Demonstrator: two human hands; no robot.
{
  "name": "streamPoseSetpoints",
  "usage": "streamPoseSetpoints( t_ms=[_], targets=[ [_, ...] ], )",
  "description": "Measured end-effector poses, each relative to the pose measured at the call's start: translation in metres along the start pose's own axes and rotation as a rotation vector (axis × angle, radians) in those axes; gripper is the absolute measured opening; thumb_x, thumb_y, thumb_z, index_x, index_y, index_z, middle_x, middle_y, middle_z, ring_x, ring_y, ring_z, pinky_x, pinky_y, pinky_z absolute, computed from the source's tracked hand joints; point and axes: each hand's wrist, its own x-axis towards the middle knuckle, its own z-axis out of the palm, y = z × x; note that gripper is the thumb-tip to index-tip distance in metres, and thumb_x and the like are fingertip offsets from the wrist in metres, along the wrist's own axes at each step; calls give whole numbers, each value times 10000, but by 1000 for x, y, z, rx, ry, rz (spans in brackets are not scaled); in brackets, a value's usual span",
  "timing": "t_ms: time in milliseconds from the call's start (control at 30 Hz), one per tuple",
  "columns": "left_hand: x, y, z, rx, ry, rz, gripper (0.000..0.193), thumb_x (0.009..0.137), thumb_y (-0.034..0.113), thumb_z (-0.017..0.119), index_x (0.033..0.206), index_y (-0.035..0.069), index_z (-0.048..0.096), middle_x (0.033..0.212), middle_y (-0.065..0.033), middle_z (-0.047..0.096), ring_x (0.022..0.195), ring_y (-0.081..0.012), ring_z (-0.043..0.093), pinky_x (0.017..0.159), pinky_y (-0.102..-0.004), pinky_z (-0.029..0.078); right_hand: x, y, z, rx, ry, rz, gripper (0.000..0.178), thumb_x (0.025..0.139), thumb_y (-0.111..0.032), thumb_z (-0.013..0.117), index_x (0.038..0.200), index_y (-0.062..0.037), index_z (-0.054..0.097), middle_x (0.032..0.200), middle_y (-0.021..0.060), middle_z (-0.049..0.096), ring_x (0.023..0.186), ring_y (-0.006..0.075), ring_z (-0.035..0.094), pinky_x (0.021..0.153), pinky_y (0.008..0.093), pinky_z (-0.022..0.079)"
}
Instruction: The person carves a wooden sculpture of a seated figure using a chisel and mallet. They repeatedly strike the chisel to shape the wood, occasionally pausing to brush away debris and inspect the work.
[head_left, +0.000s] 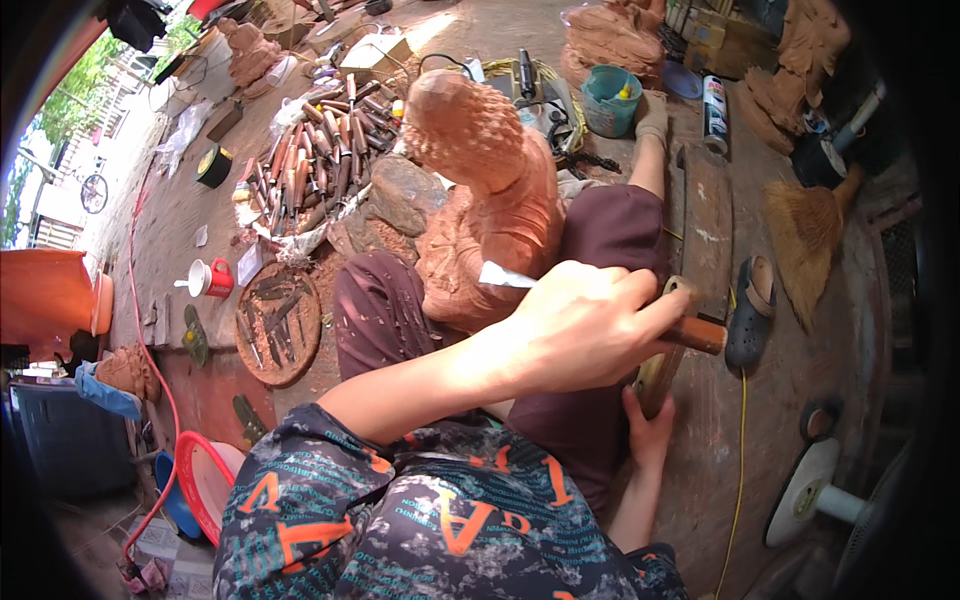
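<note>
at centre frame, the left hand point(590, 325) clasped the chisel point(508, 276) beside the carving point(497, 205), the right hand's point(651, 432) grip, lower right, was unclear, and keeping the blade off the thighs point(375, 312) probably mattered most.

Orange letters point(466, 527), teal print point(330, 480) across dark shirt point(410, 540); label point(713, 103) on spray can point(715, 125).

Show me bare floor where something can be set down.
Bare patches: between the red cord and the mug; between the plank and the broom; and below the clog, between the yellow cord and the white round base. Crowded: the tool pile, the round tray, and around the carved figure.
</note>
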Motion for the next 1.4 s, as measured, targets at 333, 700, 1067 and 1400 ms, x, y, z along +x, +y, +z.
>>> streamPoseSetpoints(
  t_ms=[333,700,1067,1400],
  targets=[
    [-127,-112,-109,-65,370,-991,290,918,118,609,1173,-19,629,918,-95,691,772,-152,637,720,-281,508,-31,-39,30,-277,119,-598,551,793,-271,756,1209,11,530,987,178,609,883,345,631,806,419,500],
    [-232,-323,-110,-534,747,-1457,653,884,-98,506,1466,157,360,1007,-140,600,652,-168,643,452,-231,477,-14,-59,55,-714,74,-1030,534,880,-546,604,1112,-66,585,746,105,508,618,286,518,552,404,403],
    [-277,-382,-67,148,407,-1233,516,810,-59,546,1293,120,580,1031,-205,654,852,-278,685,691,-361,562,-14,-49,46,-658,53,-972,649,749,-426,776,1136,27,519,792,152,532,661,309,538,589,397,429],
    [-236,-353,-69,252,540,-1291,538,765,36,695,1285,141,608,1015,-142,690,964,-238,669,877,-359,521,-13,-49,47,-652,73,-966,601,754,-374,769,1126,27,521,802,151,530,674,307,536,607,393,430]
  ],
)
